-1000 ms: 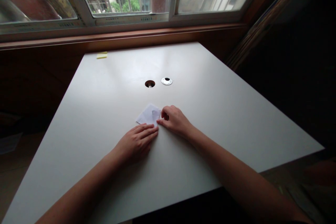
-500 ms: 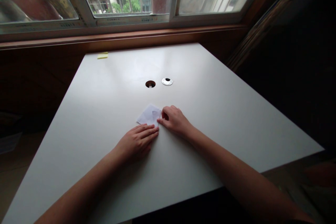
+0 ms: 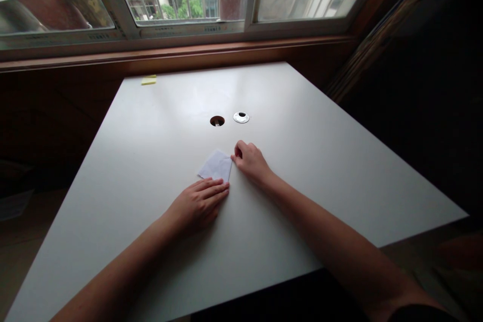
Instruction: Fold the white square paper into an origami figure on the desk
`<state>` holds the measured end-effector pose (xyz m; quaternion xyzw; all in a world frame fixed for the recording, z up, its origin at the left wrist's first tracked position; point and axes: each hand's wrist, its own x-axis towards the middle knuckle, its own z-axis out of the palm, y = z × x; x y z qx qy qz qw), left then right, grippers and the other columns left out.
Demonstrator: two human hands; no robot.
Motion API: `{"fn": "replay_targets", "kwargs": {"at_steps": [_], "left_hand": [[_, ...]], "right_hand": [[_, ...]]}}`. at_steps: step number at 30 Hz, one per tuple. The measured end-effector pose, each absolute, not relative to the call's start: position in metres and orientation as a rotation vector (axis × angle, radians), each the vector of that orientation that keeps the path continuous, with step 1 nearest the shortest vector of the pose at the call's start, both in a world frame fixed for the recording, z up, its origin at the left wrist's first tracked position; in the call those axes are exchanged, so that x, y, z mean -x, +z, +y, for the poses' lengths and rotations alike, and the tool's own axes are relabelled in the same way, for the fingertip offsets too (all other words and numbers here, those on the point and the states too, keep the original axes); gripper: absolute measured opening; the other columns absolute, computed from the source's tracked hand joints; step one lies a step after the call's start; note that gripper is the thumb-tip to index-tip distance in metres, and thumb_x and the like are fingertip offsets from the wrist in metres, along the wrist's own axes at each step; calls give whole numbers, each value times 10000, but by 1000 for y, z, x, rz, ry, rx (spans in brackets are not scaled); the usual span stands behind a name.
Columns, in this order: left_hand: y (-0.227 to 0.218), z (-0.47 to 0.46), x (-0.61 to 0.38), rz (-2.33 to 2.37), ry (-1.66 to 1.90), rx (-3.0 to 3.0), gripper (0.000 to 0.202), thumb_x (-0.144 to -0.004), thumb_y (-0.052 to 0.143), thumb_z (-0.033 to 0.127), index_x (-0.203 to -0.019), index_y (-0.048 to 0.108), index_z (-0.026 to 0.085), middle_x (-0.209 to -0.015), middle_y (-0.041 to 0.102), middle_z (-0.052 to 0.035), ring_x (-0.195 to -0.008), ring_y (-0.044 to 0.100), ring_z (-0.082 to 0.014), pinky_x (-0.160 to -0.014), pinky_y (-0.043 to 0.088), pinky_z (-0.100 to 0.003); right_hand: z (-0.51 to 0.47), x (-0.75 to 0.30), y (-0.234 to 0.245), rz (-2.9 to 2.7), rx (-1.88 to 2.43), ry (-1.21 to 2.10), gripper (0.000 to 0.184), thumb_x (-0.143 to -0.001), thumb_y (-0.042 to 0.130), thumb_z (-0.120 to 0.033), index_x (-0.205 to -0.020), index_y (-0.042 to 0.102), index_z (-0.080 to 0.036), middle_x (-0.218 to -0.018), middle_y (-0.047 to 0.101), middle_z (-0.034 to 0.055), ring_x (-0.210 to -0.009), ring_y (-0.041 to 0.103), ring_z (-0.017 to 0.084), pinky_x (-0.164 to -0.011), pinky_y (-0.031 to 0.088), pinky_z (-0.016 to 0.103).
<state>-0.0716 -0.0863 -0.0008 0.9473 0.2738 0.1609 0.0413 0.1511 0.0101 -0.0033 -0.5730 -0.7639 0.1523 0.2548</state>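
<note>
A small folded white paper (image 3: 216, 166) lies flat on the white table (image 3: 151, 161), a little in front of me. My left hand (image 3: 198, 205) rests flat, fingers stretched out, with its fingertips pressing on the paper's near corner. My right hand (image 3: 249, 160) is curled with fingers closed, its fingertips pressing on the paper's right edge near the far corner.
Beyond the paper is a round cable hole (image 3: 217, 121) and beside it a white grommet cap (image 3: 241, 117). A yellow sticky-note pad (image 3: 148, 80) sits at the far left corner. A wooden sill and window run behind the table; the right side drops into dark.
My right hand has slid away from me along the paper's right edge, and the small raised flap now lies flat. My left hand has stayed put.
</note>
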Motion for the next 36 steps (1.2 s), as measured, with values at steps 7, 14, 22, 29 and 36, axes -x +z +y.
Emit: {"fn": "replay_targets", "kwargs": {"at_steps": [7,14,22,29,36], "left_hand": [[-3,-86,74,839,488,-2906,485,-903,498,202,-1387,510,176,-1434,554,-42,-1326,520,-233,-1143,432,-430],[-3,-85,75,821,496,-2911,502,-889,517,190,-1390,506,178,-1442,544,-54,-1328,521,-237,-1142,436,-440],[-2,-83,73,793,501,-2938,487,-933,492,208,-1419,475,178,-1446,540,-63,-1336,513,-234,-1141,431,-443],[-2,-80,75,756,507,-2982,444,-970,486,193,-1414,481,208,-1421,568,-46,-1376,465,-222,-1208,313,-473],[1,-69,94,982,688,-2914,442,-940,547,167,-1373,518,250,-1341,631,-31,-1406,422,-243,-1210,274,-535]], "right_hand": [[12,-151,-8,-1918,1476,393,73,-876,594,-210,-886,522,-216,-781,573,4,-727,520,172,-692,384,284],[5,-152,-4,-2221,1152,445,133,-852,713,-311,-824,622,-218,-765,600,-1,-802,507,172,-782,385,289],[4,-146,-2,-2262,1323,275,147,-924,637,-349,-878,634,-210,-846,630,31,-820,520,181,-794,376,309],[5,-150,-5,-2348,1145,303,107,-935,625,-303,-923,651,-201,-859,627,32,-839,530,175,-810,390,301],[6,-154,-4,-2387,1001,423,125,-891,686,-334,-910,690,-211,-840,618,32,-812,510,171,-802,395,303]]}}
